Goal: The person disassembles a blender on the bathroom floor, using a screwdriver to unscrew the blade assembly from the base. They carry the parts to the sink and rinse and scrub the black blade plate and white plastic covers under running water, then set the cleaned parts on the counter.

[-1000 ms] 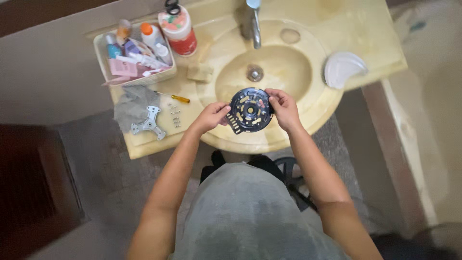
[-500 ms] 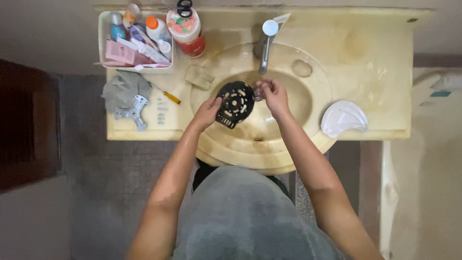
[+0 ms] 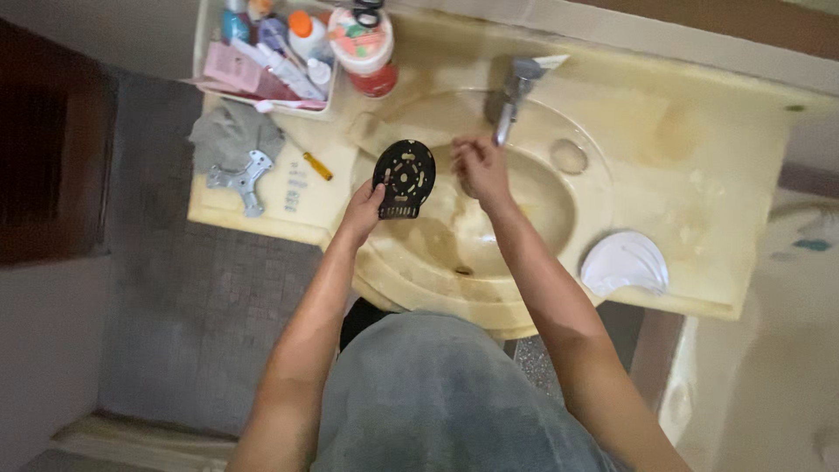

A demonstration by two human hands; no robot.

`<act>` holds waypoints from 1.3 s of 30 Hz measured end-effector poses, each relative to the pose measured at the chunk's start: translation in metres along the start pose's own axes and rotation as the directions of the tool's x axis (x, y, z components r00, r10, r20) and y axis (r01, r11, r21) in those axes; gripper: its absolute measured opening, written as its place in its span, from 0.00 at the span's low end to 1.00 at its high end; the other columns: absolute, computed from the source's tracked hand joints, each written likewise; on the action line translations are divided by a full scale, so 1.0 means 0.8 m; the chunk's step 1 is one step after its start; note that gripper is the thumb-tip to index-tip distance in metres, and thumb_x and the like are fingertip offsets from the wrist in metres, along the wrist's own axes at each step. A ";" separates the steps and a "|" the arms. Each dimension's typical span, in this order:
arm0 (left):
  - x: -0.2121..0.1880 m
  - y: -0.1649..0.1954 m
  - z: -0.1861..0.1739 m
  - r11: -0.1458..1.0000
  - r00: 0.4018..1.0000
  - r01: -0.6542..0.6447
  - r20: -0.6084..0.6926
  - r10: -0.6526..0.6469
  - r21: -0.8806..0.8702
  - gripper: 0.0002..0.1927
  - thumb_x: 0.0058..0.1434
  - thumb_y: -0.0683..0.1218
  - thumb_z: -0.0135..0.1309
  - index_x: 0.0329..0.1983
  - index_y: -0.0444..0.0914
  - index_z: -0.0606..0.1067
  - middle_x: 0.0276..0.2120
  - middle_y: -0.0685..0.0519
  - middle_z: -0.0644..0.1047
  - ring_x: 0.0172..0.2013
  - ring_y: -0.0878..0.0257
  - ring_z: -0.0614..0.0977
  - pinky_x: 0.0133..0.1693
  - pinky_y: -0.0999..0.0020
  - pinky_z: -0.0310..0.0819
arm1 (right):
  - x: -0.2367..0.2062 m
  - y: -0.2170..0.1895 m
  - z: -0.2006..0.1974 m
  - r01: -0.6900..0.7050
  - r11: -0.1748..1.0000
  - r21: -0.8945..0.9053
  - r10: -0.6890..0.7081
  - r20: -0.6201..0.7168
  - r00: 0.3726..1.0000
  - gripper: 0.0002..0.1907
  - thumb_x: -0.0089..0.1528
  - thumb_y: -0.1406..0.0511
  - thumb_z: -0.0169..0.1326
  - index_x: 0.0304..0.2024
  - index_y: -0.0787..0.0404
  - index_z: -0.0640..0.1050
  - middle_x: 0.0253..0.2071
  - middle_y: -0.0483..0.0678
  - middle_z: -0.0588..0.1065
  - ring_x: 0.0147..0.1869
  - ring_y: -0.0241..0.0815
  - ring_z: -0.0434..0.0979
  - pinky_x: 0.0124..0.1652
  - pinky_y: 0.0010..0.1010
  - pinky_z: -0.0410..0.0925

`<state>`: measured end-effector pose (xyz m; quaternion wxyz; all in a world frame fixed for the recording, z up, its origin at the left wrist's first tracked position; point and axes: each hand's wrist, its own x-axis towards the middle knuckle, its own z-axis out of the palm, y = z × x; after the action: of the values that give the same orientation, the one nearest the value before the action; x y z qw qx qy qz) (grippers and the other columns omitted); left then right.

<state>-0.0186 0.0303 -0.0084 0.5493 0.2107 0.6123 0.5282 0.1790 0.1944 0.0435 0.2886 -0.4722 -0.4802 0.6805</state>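
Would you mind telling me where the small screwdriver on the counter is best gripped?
Take the screwdriver by its yellow handle, coming from above. It lies flat on bare counter, clear of the grey cloth and metal bracket, and the handle looks thicker than the shaft.

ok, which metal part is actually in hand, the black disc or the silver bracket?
The black perforated disc, gripped by the left hand over the basin. The silver bracket lies untouched on the counter.

The top edge cuts off the tray (image 3: 206, 61) of bottles and the jar (image 3: 367, 39) beside it. The right hand (image 3: 476, 166) hides whatever its curled fingers may hold, and the screws (image 3: 293, 188) on the surface (image 3: 699, 175) are too small to make out.
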 end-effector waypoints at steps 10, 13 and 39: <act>-0.055 0.008 -0.070 0.997 0.975 -0.069 -0.209 0.074 0.031 0.20 0.75 0.48 0.42 0.64 0.33 0.71 0.52 0.52 0.80 0.51 0.66 0.79 0.55 0.71 0.71 | 0.035 0.018 0.093 0.605 0.374 -0.703 -0.475 0.415 0.776 0.15 0.58 0.69 0.61 0.48 0.55 0.81 0.53 0.55 0.74 0.56 0.60 0.74 0.54 0.46 0.69; -0.059 0.002 -0.075 0.994 0.974 -0.097 -0.209 0.087 -0.040 0.20 0.75 0.47 0.42 0.64 0.32 0.71 0.54 0.52 0.79 0.52 0.66 0.78 0.56 0.70 0.71 | 0.037 0.011 0.116 0.625 0.278 -0.729 -0.463 0.469 0.752 0.21 0.50 0.66 0.64 0.47 0.56 0.79 0.58 0.59 0.70 0.56 0.65 0.70 0.50 0.50 0.67; 0.072 -0.009 0.102 0.803 0.920 0.392 0.188 -0.344 -0.449 0.14 0.68 0.42 0.46 0.53 0.32 0.75 0.46 0.44 0.80 0.44 0.55 0.83 0.51 0.59 0.77 | -0.142 0.091 -0.094 -0.075 0.807 -0.586 -0.283 -0.495 0.821 0.15 0.72 0.61 0.48 0.40 0.68 0.71 0.27 0.61 0.73 0.32 0.59 0.75 0.36 0.47 0.67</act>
<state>0.0391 0.1096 -0.0278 0.7053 -0.0286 0.4644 0.5349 0.2967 0.0997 0.0107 0.2969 -0.6870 -0.5845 0.3134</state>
